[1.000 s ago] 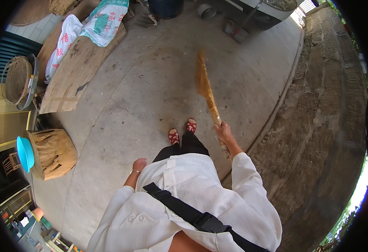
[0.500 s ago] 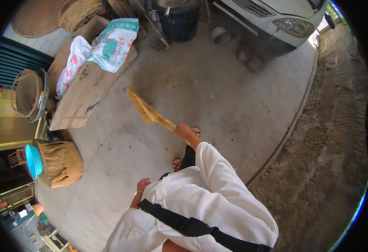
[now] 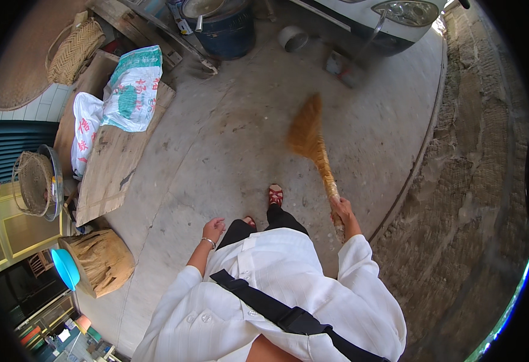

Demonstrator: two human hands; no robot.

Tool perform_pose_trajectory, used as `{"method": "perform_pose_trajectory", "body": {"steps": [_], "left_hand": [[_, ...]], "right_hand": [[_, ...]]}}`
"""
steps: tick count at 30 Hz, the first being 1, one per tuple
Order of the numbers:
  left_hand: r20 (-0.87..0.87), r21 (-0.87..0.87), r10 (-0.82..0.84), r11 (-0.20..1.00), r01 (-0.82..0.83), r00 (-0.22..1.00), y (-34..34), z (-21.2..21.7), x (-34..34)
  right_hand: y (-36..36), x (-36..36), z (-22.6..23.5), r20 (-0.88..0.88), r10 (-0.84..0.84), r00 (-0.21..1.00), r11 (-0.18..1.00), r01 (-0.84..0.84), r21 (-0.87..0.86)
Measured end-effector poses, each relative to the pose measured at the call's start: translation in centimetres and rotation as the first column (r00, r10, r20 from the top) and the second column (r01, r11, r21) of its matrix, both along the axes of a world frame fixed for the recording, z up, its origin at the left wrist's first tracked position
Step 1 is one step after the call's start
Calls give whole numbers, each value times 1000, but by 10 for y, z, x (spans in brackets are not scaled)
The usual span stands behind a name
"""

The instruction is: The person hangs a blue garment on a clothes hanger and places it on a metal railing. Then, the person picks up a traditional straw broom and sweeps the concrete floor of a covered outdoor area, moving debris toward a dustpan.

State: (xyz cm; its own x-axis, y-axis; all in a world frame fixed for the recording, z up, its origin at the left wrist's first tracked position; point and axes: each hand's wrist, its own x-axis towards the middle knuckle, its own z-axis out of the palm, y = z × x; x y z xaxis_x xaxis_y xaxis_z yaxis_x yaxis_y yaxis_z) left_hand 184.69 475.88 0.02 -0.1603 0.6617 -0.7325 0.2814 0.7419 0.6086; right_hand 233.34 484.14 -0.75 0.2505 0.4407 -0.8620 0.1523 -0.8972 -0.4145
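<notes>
A straw broom [image 3: 308, 130] with a pale wrapped handle is held out over the concrete floor on my right. My right hand [image 3: 342, 211] is wrapped round the handle partway along, and the handle's end sticks out below the fist. The fan of bristles points away from me, down toward the floor, and is slightly blurred. My left hand [image 3: 214, 229], with a bracelet at the wrist, hangs beside my waist with nothing in it; its fingers are loosely bent.
A wooden board [image 3: 116, 163] bearing printed sacks [image 3: 133, 90] stands at left, near a tree stump [image 3: 104, 262] with a blue basin [image 3: 65, 269]. A dark tub [image 3: 225, 33], a metal pot [image 3: 293, 38] and a white car [image 3: 361, 18] are ahead. Rough dirt [image 3: 458, 241] borders the floor at right.
My right hand has swung the broom from left of centre across to the right. The view has shifted, and my left hand stays by my waist.
</notes>
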Motion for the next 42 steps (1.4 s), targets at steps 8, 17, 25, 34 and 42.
{"method": "perform_pose_trajectory", "body": {"steps": [8, 17, 25, 34, 42], "left_hand": [[-167, -4, -206, 978, 208, 964, 71, -12, -44], [-263, -33, -529, 841, 541, 807, 194, -13, -122], [-16, 43, -355, 934, 355, 935, 318, -3, -166], [-58, -85, -444, 895, 439, 894, 334, -27, -210], [-63, -53, -606, 795, 604, 793, 356, -11, -172]], "right_hand": [[-1, -61, 24, 7, -294, 956, 950, 292, 109], [116, -200, 56, 201, 399, 895, 850, -443, 285], [233, -310, 18, 310, 669, 675, 646, -735, 207], [177, -224, 30, 62, -26, 998, 994, 19, 107], [196, -239, 27, 112, -202, 973, 964, 178, 198]]}}
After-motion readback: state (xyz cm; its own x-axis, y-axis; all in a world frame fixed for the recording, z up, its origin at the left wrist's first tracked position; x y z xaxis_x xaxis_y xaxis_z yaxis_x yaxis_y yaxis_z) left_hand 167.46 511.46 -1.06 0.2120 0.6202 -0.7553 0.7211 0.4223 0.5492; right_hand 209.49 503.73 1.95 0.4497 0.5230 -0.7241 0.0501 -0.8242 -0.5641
